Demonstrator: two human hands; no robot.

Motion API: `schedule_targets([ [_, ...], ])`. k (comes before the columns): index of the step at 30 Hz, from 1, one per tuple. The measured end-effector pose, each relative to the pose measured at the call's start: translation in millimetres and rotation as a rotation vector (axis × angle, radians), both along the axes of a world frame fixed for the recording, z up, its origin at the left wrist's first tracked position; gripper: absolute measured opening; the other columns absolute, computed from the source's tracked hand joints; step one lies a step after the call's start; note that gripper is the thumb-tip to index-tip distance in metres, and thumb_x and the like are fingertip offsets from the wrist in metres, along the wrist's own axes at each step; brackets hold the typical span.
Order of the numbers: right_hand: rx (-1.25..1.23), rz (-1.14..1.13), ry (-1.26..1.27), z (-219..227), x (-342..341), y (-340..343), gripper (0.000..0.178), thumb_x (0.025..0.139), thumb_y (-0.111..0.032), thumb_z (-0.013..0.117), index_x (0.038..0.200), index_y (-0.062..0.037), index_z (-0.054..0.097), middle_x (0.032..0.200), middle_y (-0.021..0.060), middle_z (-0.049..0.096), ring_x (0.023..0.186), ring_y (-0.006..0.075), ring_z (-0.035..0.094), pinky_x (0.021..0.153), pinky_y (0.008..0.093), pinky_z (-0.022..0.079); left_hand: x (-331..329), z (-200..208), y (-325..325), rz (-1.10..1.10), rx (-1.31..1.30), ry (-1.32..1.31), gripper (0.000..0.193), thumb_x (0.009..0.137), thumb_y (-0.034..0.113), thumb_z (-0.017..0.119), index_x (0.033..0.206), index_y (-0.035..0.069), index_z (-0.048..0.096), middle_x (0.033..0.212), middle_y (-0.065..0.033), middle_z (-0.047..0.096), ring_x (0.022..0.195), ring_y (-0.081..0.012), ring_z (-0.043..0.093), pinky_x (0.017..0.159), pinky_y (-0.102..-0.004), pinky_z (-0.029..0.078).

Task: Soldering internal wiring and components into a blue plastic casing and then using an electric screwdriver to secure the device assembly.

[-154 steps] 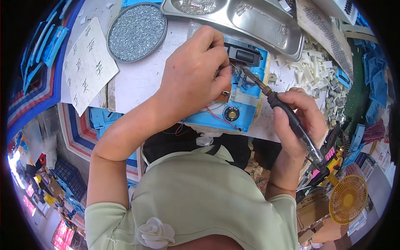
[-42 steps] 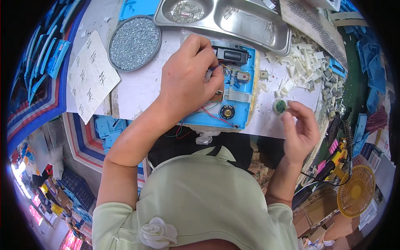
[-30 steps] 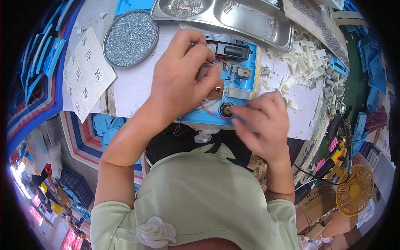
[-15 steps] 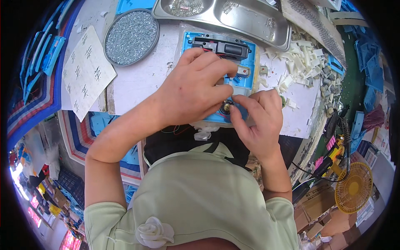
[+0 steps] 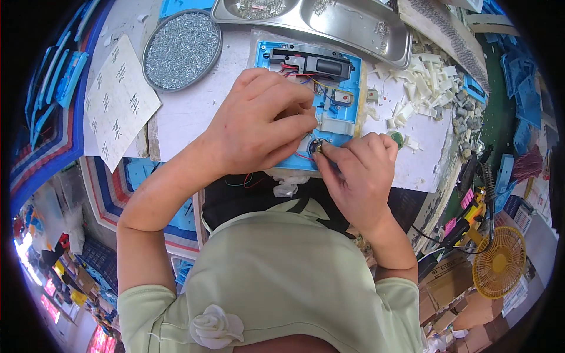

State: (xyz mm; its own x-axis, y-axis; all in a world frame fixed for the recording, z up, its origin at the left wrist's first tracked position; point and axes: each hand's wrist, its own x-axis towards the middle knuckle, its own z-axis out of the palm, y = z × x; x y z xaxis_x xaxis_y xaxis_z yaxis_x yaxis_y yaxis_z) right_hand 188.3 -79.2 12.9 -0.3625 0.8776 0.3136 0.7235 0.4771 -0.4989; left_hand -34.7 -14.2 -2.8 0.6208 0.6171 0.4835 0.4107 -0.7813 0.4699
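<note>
A blue plastic housing (image 5: 349, 113) lies on the bench in front of me, with a black-grey module (image 5: 329, 68) across its far end. Thin coloured wires and a small metal-cased part (image 5: 342, 97) show in its middle. My left hand (image 5: 259, 120) arches over the housing's left side, its fingers bent and drawn together; whatever they hold is hidden. At the near end, the thumb and forefinger of my right hand (image 5: 360, 170) close on a small round speaker-like part (image 5: 316, 145) with a dark rim and metallic centre. It sits in the housing.
A round grey tray of screws (image 5: 183, 50) stands at the far left beside a marked paper sheet (image 5: 120, 103). Metal trays (image 5: 353, 29) of small parts lie at the back. White plastic pieces (image 5: 424, 88) are heaped to the right, near a round green piece (image 5: 396, 139).
My left hand has drawn back to the left, uncovering wires and more of the housing's middle. The right hand has shifted slightly left and down, its fingertips still at the round part.
</note>
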Motion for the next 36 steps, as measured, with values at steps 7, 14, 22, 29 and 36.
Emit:
schedule_targets([
  [7, -0.077, 0.014, 0.031, 2.4, 3.2, 3.0, 0.019, 0.074, -0.013, 0.083, 0.088, -0.0091, 0.071, 0.076, 0.0029, 0.058, 0.076, 0.0240, 0.055, 0.077, 0.0401, 0.037, -0.5, 5.9, -3.5, -0.023, 0.002, 0.019, 0.037, 0.066, 0.008, 0.077, 0.102, 0.014, 0.074, 0.108, -0.0048, 0.062, 0.094, -0.0268, 0.061, 0.088, -0.0424, 0.044],
  [14, -0.077, -0.209, 0.026, 3.2, 19.3, 61.3, 0.017, 0.078, -0.021, 0.081, 0.079, -0.0087, 0.068, 0.068, 0.0052, 0.062, 0.067, 0.0276, 0.059, 0.068, 0.0427, 0.042, 13.4, 8.8, 5.6, 0.126, 0.014, -0.034, 0.030, 0.068, 0.009, 0.075, 0.098, 0.013, 0.074, 0.103, -0.0022, 0.059, 0.086, -0.0220, 0.057, 0.084, -0.0403, 0.040],
  [22, -0.115, -0.163, -0.222, 19.2, 11.5, 71.4, 0.022, 0.081, -0.024, 0.076, 0.073, -0.0054, 0.068, 0.067, 0.0127, 0.066, 0.067, 0.0328, 0.065, 0.068, 0.0450, 0.048, 28.8, 3.7, 14.3, 0.147, 0.090, 0.058, 0.033, 0.068, 0.014, 0.073, 0.101, 0.013, 0.076, 0.104, -0.0012, 0.060, 0.094, -0.0211, 0.056, 0.093, -0.0430, 0.035],
  [29, -0.512, -0.207, -0.025, 23.6, 18.3, 80.1, 0.020, 0.084, -0.018, 0.069, 0.078, 0.0009, 0.068, 0.070, 0.0183, 0.068, 0.069, 0.0376, 0.069, 0.065, 0.0467, 0.054, 27.8, -0.5, 13.6, 0.148, 0.109, 0.058, 0.031, 0.068, 0.016, 0.073, 0.099, 0.013, 0.077, 0.108, -0.0015, 0.061, 0.102, -0.0220, 0.057, 0.097, -0.0456, 0.031],
  [36, -0.208, -0.062, -0.543, 34.0, 1.7, 81.8, 0.021, 0.083, -0.019, 0.069, 0.078, 0.0013, 0.068, 0.076, 0.0182, 0.071, 0.073, 0.0323, 0.071, 0.066, 0.0441, 0.054, 30.0, -5.1, 14.4, 0.156, 0.137, 0.051, 0.030, 0.069, 0.015, 0.073, 0.099, 0.012, 0.077, 0.109, -0.0022, 0.062, 0.103, -0.0226, 0.057, 0.099, -0.0460, 0.031],
])
